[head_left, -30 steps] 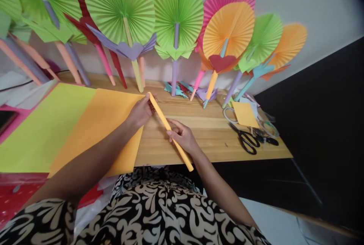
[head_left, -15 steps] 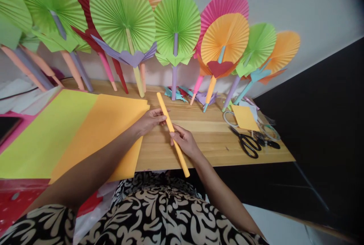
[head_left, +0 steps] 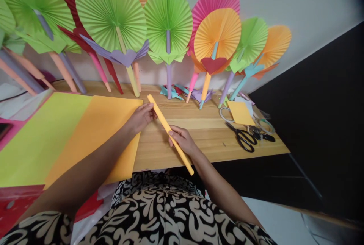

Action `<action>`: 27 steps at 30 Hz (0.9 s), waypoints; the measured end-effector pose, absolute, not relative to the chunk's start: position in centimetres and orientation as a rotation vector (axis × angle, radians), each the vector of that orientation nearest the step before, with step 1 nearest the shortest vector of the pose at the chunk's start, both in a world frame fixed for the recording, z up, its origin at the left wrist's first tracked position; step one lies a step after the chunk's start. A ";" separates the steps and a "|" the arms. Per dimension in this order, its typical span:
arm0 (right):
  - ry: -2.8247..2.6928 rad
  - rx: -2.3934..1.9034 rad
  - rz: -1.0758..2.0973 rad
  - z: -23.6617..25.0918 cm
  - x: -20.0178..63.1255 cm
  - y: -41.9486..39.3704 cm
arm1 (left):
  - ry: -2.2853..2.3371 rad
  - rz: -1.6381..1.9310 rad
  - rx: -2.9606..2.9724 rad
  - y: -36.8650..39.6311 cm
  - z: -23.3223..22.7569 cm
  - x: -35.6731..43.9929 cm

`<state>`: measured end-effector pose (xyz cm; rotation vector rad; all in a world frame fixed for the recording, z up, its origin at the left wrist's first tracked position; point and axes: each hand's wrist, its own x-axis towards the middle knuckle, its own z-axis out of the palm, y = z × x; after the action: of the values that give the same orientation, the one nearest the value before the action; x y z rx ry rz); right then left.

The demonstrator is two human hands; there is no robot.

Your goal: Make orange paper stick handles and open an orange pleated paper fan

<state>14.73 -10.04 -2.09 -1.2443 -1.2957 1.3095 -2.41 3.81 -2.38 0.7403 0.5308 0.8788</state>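
Observation:
A rolled yellow-orange paper tube (head_left: pixel 162 120) slants between my hands above the wooden table, its lower end out past the front edge. Near the tube's upper end, my left hand (head_left: pixel 142 117) is closed on it, thumb on top and some fingers hidden behind. My right hand (head_left: pixel 183 140) grips the tube around its middle, thumb across the front. Left of the hands lie flat sheets of orange paper (head_left: pixel 91 135) and yellow-green paper (head_left: pixel 42 135), partly beneath my left forearm.
Pleated paper fans (head_left: pixel 168 25) on rolled handles lean along the wall. At the right of the table (head_left: pixel 159 154) are black scissors (head_left: pixel 243 139), a tape roll (head_left: pixel 224 114) and a small orange paper square (head_left: pixel 241 112). Paper scraps (head_left: pixel 172 92) lie under the fans.
My left hand has slid up and left along the tube, toward its upper end. The tube tilts more to the left; my right hand keeps its hold. The view has shifted slightly.

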 end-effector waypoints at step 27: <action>-1.200 -2.476 -0.194 -1.4 35.2 -10.0 | 0.672 0.870 0.534 4.4 -1.8 -2.2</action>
<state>35.23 -9.97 -1.37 -2.4758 -1.2001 -0.1942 -2.17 4.39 -1.82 0.5335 0.6723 0.8699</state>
